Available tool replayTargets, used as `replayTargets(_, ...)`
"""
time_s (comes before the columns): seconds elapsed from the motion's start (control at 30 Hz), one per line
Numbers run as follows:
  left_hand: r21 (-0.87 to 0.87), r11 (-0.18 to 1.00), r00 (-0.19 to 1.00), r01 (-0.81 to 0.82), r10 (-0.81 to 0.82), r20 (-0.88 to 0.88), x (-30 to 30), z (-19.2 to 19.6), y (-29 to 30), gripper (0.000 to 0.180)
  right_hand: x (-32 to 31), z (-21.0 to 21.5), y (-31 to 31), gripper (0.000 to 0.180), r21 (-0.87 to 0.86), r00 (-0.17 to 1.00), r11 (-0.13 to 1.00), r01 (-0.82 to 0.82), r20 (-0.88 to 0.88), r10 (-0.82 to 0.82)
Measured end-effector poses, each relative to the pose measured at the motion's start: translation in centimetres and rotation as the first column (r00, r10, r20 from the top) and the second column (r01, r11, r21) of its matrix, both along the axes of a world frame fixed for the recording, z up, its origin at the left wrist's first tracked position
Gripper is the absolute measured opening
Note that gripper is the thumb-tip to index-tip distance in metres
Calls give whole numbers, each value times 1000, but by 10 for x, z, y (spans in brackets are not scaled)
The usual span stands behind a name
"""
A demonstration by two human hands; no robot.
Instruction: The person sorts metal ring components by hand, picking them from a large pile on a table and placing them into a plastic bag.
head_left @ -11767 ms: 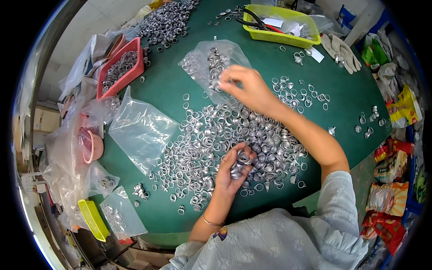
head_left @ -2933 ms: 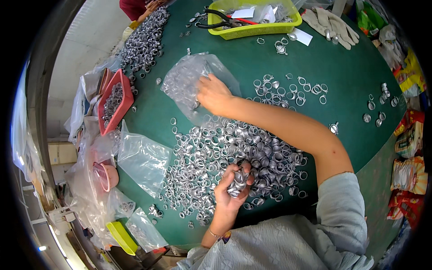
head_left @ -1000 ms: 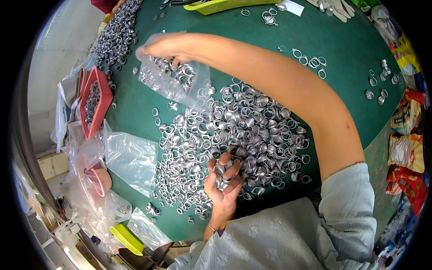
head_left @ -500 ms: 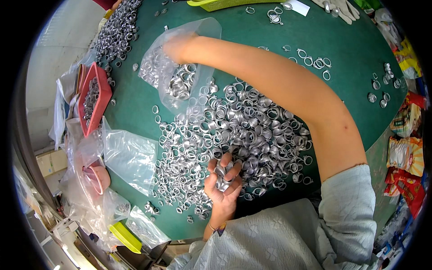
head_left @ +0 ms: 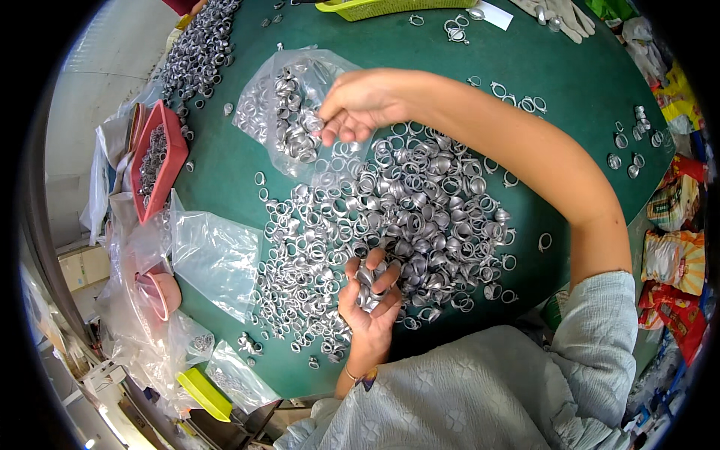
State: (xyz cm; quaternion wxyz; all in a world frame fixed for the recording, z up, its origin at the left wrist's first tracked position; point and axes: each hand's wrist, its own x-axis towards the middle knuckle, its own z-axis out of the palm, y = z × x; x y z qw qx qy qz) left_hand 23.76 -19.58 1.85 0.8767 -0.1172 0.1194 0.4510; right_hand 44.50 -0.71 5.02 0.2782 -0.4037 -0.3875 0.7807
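Note:
In the lower middle, my left hand is cupped palm-up, its fingers curled around several silver metal rings. Beneath and around it spreads a large heap of silver rings, many with domed tops. Up and to the left lies a clear plastic bag, partly filled with more silver rings. Reaching across from the right, my right hand is at the bag's mouth, beside those rings. Its fingers are loosely bent and a little apart, and I see nothing held in them.
On the left are a red tray of small rings, a flat clear bag, a pink cup and a yellow-green tray. Another ring pile lies at far left. At the back are a green basket and gloves.
My right hand has drawn back out of the plastic bag toward the right, and its elbow has swung outward. My left hand has stayed in place, still holding rings.

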Motion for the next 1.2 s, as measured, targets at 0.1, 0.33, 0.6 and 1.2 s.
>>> replayTargets(0.1, 12, 1000, 1000, 7, -7, -5, 1, 0, 0, 14, 7, -8, -13, 20, -97, 988, 994, -58, -148, 44)
replayTargets(0.33, 34, 999, 1000, 12, -12, -17, 1, 1, -1, 15, -9, -5, -20, 19, -178, 955, 971, 157, -223, -196)
replayTargets(0.6, 33, 999, 1000, 3, -2, -17, 4, 2, -2, 16, -75, -16, 24, 61, 664, 658, 744, -77, 594, -463)
replayTargets(1.2, 65, 998, 998, 6, -2, -70, -2, -1, 4, 13, -52, -31, -8, 41, 439, 153, 373, -817, 789, -595)
